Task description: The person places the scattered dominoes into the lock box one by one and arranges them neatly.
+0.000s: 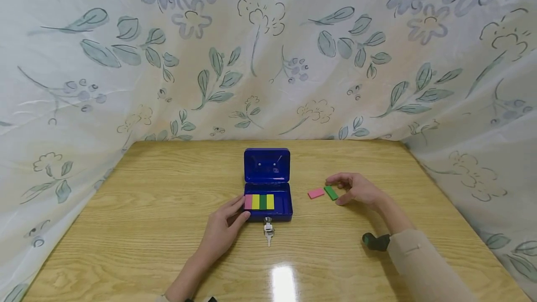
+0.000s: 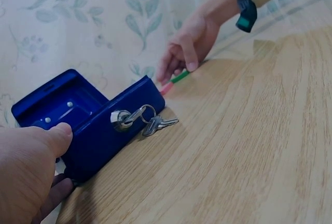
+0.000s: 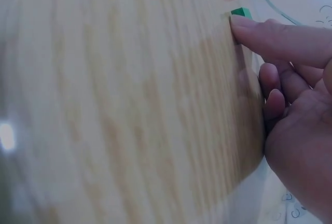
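An open blue cash box [image 1: 289,209] stands on the table with its lid [image 1: 267,164] raised. Inside, a row of flat blocks lies side by side: one pink [image 1: 249,202], two yellow and one green [image 1: 263,202]. My left hand [image 1: 224,227] grips the box's left side, thumb at the front corner. Right of the box, my right hand [image 1: 356,190] pinches a loose green block [image 1: 331,193] by its ends; the thumb [image 3: 246,23] touches the near end. A pink block [image 1: 316,193] lies beside it.
Keys [image 1: 269,234] hang from the lock on the box's front, reaching the wooden table [image 1: 168,190]. Floral cloth [image 1: 268,59] rises behind the table and along both sides. A dark strap [image 1: 376,242] sits at the right wrist.
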{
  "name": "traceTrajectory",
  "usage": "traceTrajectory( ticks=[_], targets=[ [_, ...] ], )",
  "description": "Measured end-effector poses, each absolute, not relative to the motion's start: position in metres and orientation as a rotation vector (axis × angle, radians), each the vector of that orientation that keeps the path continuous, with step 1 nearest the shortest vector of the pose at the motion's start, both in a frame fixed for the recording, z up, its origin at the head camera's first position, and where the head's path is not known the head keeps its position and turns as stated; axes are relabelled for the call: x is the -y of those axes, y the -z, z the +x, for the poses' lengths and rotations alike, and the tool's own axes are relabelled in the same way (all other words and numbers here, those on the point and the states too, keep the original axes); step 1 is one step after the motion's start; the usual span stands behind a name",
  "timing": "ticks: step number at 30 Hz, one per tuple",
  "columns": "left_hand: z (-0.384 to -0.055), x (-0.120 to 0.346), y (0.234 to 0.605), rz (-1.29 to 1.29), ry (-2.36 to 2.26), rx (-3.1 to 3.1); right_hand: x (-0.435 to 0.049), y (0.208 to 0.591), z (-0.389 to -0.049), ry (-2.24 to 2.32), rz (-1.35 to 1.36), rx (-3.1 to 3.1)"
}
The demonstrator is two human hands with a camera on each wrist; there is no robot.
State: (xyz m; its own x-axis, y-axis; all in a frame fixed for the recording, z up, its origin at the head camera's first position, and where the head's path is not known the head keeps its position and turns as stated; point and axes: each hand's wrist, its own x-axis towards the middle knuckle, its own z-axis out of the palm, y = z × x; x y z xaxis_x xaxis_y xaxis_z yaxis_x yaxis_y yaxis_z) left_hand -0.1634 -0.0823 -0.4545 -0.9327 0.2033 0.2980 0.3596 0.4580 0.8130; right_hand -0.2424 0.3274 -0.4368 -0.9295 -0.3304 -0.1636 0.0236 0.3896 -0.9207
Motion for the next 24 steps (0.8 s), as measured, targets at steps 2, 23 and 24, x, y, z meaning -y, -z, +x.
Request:
traceTrajectory(
  ticks=[2,23,24],
  targets=[
    [-0.1630,0.0823,0.4543,-0.497,1.480,2.540,-0.3273,0.4368,-0.2417,1.561,-0.267,-2.329],
    [-0.1606,0.0814,0.4549,-0.489,1.472,2.536,-0.3250,0.4385,-0.2396,1.549,-0.244,-2.373],
    [-0.1606,0.0814,0.4553,-0.489,1.470,2.535,-0.3248,0.4380,-0.2393,1.547,-0.243,-2.374]
  ],
)
